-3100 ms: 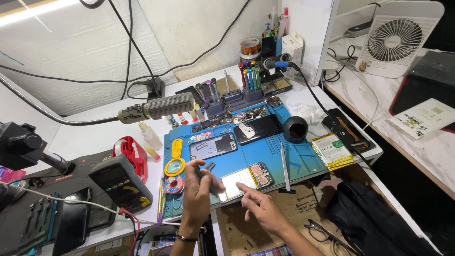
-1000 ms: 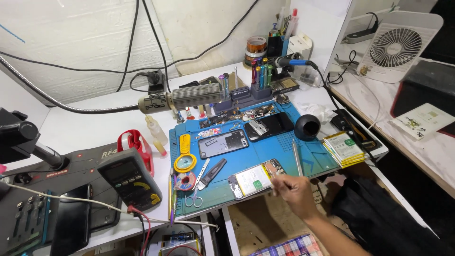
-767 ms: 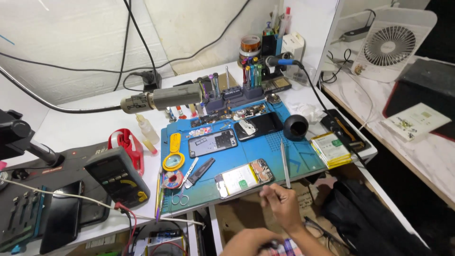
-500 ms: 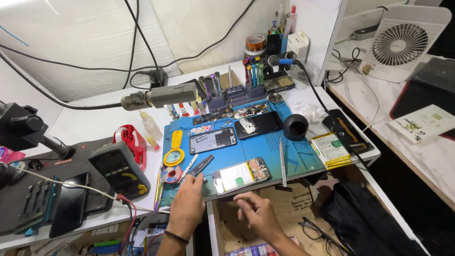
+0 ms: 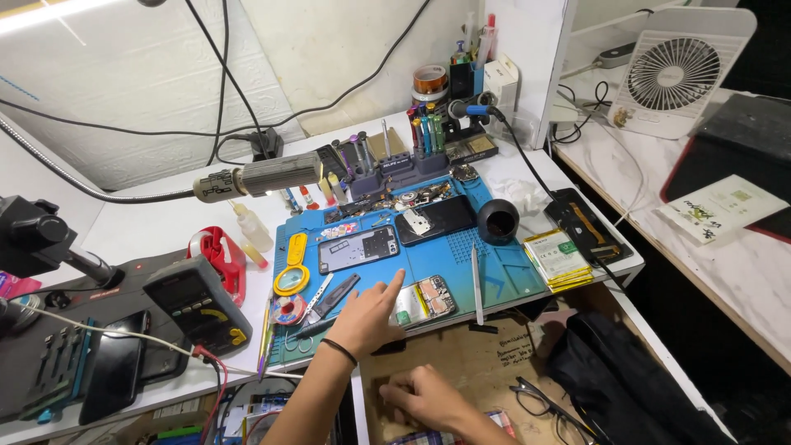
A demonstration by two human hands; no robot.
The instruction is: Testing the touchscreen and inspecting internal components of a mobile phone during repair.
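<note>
Left hand lay open, fingers apart, on blue mat, forefinger touching opened phone; right hand loosely curled, empty, below surface edge; tweezers just beside phone.

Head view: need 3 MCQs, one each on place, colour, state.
1. Where does the opened phone lie?
A. on the blue work mat
B. on the white fan
C. on the multimeter

2. What colour is the band on the left wrist?
A. red
B. black
C. white

3. What is the left hand doing?
A. gripping the tweezers
B. resting beside the opened phone, index finger out
C. lifting the fan

Answers: 1 A, the phone sits near the front edge of the blue work mat. 2 B, a thin black band circles the wrist. 3 B, the left hand lies on the mat with the index finger stretched out; the tweezers lie apart to its right, untouched.
</note>
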